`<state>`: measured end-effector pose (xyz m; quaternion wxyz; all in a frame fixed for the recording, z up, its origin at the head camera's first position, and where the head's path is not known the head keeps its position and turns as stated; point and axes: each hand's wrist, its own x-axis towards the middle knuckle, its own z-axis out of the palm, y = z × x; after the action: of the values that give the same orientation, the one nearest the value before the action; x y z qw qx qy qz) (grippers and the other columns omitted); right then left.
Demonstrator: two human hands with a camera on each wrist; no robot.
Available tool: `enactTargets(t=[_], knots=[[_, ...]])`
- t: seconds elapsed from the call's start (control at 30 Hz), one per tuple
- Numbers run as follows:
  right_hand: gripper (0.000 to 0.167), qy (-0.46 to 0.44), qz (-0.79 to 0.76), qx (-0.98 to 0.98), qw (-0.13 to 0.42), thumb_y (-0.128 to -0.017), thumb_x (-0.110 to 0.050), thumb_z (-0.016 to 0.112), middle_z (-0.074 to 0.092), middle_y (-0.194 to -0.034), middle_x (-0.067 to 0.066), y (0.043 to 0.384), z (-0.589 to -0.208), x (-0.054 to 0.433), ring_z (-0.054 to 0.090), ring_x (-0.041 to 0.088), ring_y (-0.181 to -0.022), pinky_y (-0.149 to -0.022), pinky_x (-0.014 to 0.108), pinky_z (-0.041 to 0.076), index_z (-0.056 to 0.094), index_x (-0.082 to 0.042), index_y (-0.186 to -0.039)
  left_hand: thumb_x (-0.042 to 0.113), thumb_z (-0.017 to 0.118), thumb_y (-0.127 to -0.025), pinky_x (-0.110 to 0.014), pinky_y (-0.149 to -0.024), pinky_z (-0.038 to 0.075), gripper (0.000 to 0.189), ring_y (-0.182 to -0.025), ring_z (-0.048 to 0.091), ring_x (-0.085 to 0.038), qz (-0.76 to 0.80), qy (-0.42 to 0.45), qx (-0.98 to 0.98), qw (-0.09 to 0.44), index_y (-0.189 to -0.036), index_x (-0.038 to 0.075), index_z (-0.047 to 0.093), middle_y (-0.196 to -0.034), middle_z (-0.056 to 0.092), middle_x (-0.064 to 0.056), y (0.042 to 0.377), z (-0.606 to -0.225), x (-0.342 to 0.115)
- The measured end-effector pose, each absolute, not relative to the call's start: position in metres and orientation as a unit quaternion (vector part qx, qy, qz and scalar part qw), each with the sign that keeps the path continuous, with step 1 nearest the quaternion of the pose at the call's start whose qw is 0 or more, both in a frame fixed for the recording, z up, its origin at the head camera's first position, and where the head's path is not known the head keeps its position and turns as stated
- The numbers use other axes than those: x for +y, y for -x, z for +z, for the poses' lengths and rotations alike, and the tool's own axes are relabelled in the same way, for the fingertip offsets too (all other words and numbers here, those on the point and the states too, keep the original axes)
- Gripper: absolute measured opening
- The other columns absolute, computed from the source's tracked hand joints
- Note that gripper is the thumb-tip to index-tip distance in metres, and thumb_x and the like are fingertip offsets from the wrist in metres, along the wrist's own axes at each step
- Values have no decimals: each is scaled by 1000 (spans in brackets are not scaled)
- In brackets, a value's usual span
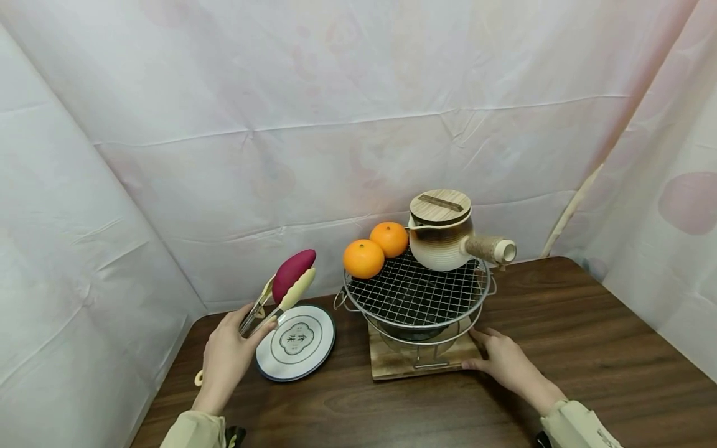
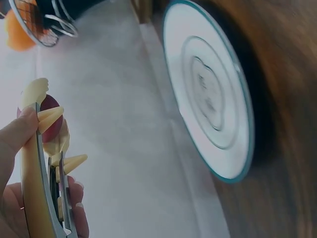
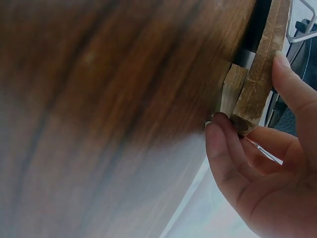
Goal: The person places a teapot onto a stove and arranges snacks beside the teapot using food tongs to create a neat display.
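Note:
My left hand point(image 1: 226, 351) grips a pair of tongs point(image 1: 298, 289) with cream tips and metal arms. Between the tips is a purple-red sweet potato point(image 1: 289, 272), held up above the left side of the table. Below it lies a white plate point(image 1: 320, 351) with a blue-green rim and printed characters. At the right, my right hand point(image 1: 506, 364) holds the corner of a wooden board point(image 1: 386, 368), thumb on the upper edge and fingertips at its underside in the right wrist view. On this board stands a round grill with a wire mesh point(image 1: 428, 292).
Two oranges point(image 1: 364, 259) sit at the mesh's back left. Beside them, a clay teapot point(image 1: 439, 246) with a wooden lid points its wrapped handle point(image 1: 486, 247) right, past the grill's rim. Pale curtains point(image 1: 336, 143) hang close behind the dark wooden table point(image 1: 560, 311).

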<state>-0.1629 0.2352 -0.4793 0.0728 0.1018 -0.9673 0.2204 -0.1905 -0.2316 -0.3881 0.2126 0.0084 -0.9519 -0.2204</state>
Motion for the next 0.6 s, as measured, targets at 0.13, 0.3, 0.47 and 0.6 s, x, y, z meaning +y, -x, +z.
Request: enactTargets(t=[0.13, 0.3, 0.47, 0.6], knots=[[82, -103, 220, -967, 77, -70, -47, 79, 61, -119, 33, 163, -480, 235, 62, 47, -106, -87, 54, 51, 59, 10, -124, 56, 69, -82, -57, -83, 48, 71, -112, 61, -42, -228, 8, -949, 219, -134, 9, 56, -125, 63, -18, 185, -380, -221], [82, -104, 218, -967, 79, -69, -48, 79, 61, -117, 33, 163, -480, 235, 63, 46, -104, -86, 54, 51, 59, 10, -123, 52, 72, -80, -57, -84, 49, 70, -112, 62, -41, -235, 27, -944, 229, -134, 10, 57, -125, 64, -16, 178, -371, -210], [83, -99, 218, -968, 71, -69, -48, 78, 60, -120, 34, 163, -479, 235, 61, 47, -107, -88, 55, 51, 58, 10, -125, 48, 75, -79, -55, -81, 50, 66, -109, 64, -37, -242, 51, -936, 253, -132, 12, 59, -122, 66, -12, 171, -364, -199], [83, -99, 219, -968, 71, -70, -48, 78, 59, -120, 35, 162, -479, 235, 61, 48, -107, -88, 56, 50, 58, 10, -125, 46, 77, -77, -54, -80, 51, 64, -108, 65, -34, -244, 68, -931, 263, -130, 13, 60, -120, 67, -10, 166, -358, -191]])
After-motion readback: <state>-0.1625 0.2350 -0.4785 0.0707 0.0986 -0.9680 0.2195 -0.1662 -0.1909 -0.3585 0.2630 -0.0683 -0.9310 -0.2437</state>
